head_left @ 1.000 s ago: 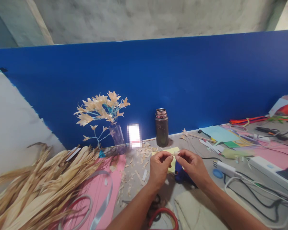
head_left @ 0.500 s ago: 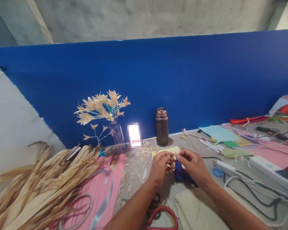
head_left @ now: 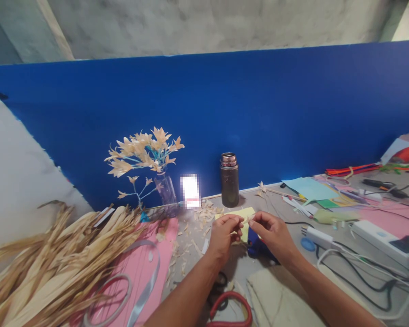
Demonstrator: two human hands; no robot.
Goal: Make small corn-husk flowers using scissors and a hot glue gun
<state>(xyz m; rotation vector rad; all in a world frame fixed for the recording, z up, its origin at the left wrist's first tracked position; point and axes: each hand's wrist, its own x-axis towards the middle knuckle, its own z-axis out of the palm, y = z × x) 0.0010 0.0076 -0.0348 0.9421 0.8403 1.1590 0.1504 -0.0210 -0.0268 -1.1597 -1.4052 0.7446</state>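
Note:
Over a yellow paper sheet, both hands are close together with fingertips pinched. A small pale piece of corn husk shows between them, its shape partly hidden. My left hand is closed, thumb and forefinger at the piece's left end. On the other end, my right hand pinches it. A dark blue tool, its kind unclear, lies beneath my right hand. Pale husk scraps are scattered behind and left of my left hand. Red-handled scissors lie near the front edge, partly out of view.
Dried corn husks and pink paper cover the left. A glass bottle holds husk flowers. A dark flask stands uncapped by the blue partition. Cables and a power strip lie right.
My left hand has shifted slightly left, so the gap between the fingertips is a little wider. My right hand stays almost in place, still pinching.

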